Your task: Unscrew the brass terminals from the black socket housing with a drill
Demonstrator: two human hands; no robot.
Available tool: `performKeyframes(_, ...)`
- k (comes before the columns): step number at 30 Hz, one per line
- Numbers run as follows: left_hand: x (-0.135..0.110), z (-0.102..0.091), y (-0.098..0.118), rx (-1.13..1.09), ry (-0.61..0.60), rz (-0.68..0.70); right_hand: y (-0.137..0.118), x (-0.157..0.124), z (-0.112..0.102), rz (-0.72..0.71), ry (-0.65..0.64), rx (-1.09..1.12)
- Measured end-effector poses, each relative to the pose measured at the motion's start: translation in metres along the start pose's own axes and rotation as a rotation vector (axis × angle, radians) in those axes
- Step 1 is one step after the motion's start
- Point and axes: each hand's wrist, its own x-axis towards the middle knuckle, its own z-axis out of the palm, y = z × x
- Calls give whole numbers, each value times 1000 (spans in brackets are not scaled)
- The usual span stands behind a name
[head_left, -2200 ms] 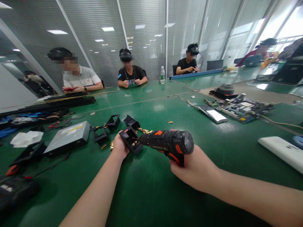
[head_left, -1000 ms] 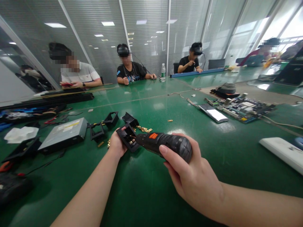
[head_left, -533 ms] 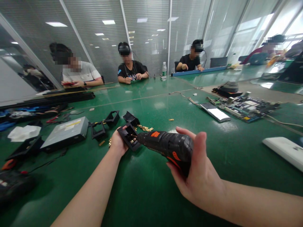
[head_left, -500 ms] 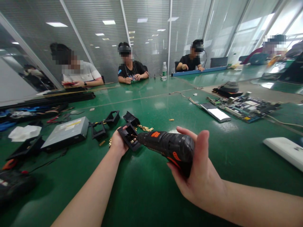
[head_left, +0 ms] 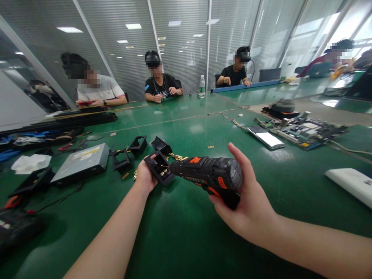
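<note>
My left hand (head_left: 144, 176) is closed around the left side of a black plastic housing (head_left: 166, 179), tilted with its open side toward me. Brass-coloured pieces show inside it. In my right hand (head_left: 251, 201) is a black and orange cordless drill (head_left: 209, 172), gripped by its handle, which is mostly hidden. The drill's nose points left into the housing; whether the bit touches a screw I cannot make out. Beyond my left hand lie small brass plates (head_left: 178, 157) and more black housings (head_left: 137, 144). A single brass plate (head_left: 210, 147) rests apart, farther right.
To the left are a silver disc drive (head_left: 81, 162), a white tissue (head_left: 30, 163) and a second power tool (head_left: 20, 224). On the right lie a circuit board (head_left: 309, 131), a silver flat device (head_left: 266, 137) and a white case (head_left: 350, 184). Several people sit across the green table.
The drill's rear end has swung slightly right, and its body has rolled so more of its side shows. My right hand has shifted with it. The left hand and housing stay put.
</note>
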Motion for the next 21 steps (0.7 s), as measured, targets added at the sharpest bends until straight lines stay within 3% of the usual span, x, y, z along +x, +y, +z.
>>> performKeyframes(5,-4,4,2,8,-17,-30,0,8,-2,15,-133,27)
performKeyframes(11,-6,5,3,5,26,-30,-6,17,-5,-139,-335,-56)
performKeyframes(14,-5,4,2,2,24,-36,-11,17,-6,-121,-432,-36)
performKeyframes(21,0,1,1,8,-7,-44,-15,17,-7,-124,-495,46)
